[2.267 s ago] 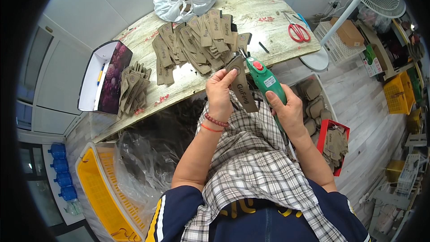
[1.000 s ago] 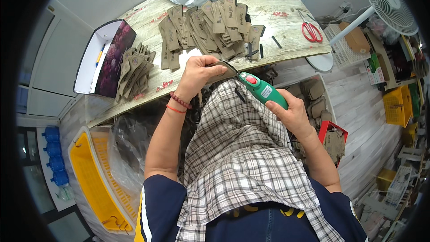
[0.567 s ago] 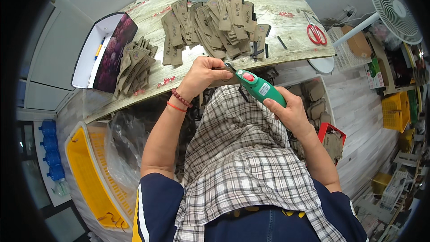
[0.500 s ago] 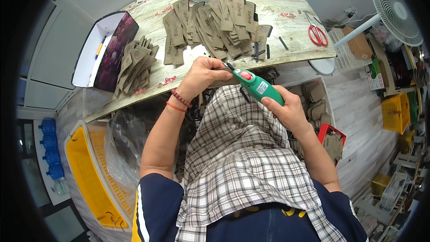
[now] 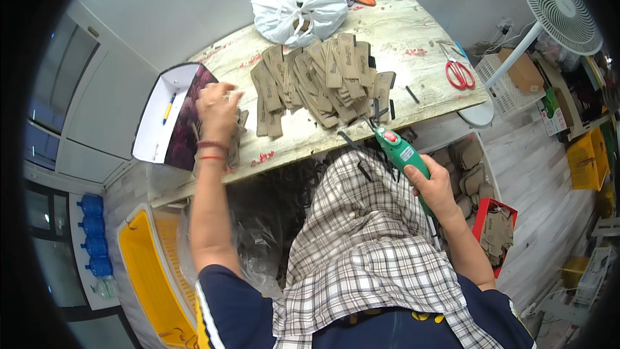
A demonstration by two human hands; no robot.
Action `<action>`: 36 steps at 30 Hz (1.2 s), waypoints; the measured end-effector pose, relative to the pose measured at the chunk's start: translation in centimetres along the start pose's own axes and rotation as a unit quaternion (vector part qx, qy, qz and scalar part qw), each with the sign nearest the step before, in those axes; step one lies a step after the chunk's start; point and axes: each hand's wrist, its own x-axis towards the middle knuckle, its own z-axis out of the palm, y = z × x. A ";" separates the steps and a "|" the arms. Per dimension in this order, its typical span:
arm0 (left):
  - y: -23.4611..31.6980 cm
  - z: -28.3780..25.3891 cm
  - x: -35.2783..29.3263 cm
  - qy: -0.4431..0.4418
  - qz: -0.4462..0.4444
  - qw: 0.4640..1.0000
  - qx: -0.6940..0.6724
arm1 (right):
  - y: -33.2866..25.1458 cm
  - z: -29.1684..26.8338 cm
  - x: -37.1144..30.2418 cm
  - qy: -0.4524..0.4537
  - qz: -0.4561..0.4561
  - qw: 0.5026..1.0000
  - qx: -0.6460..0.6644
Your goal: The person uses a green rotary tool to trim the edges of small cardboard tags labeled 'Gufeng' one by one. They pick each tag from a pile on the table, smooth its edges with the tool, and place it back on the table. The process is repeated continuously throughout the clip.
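Note:
My left hand is over a small pile of brown fabric tabs at the table's left. Its fingers are slightly blurred, with the thumb apart, and I see nothing held in them. My right hand grips green electric scissors with a red button. Their blades point at the table's front edge, near the larger heap of brown fabric tabs. Short black strips lie by the blades, and another black strip hangs over the edge. A plaid apron covers my lap.
An open box with a pen stands at the table's left. A white plastic bag sits at the back, red-handled scissors at the right. A fan rises beyond. A yellow basket and a red box are below.
My left hand has left the scissors' blades, where it held a brown tab, and moved left to the small pile. My right hand still holds the electric scissors. The view has shifted.

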 end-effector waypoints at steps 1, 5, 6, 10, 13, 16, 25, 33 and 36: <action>2.9 1.9 0.8 0.006 -0.031 0.996 -0.079 | -0.3 0.0 -0.1 -0.001 0.006 1.000 0.014; 11.9 10.0 4.2 0.008 -0.046 0.992 -0.121 | -0.4 -0.3 -0.3 0.005 0.013 1.000 0.019; 14.2 10.9 5.2 -0.005 -0.042 0.997 -0.061 | -0.4 -0.5 -0.5 0.011 0.014 1.000 0.015; 16.7 15.9 9.4 -0.093 -0.076 0.992 0.027 | -0.5 -1.2 -0.7 0.024 0.008 0.999 0.023; 17.3 16.8 10.2 -0.103 -0.068 0.992 -0.017 | -0.1 -1.6 -1.1 0.040 0.020 0.999 0.027; 18.1 17.4 9.5 -0.008 -0.005 0.997 -0.083 | 0.6 -2.0 -0.7 0.050 0.002 0.999 0.010; 18.4 16.6 8.0 0.124 0.076 0.976 -0.163 | -1.4 -1.2 0.1 0.044 -0.009 0.998 0.036; 23.1 7.6 0.8 0.034 -0.249 0.556 -0.792 | -2.6 -0.7 0.4 0.135 -0.051 0.990 0.003; 23.9 6.1 -3.2 -0.009 -0.348 0.484 -0.803 | -2.5 -0.3 0.0 0.125 -0.052 0.991 -0.006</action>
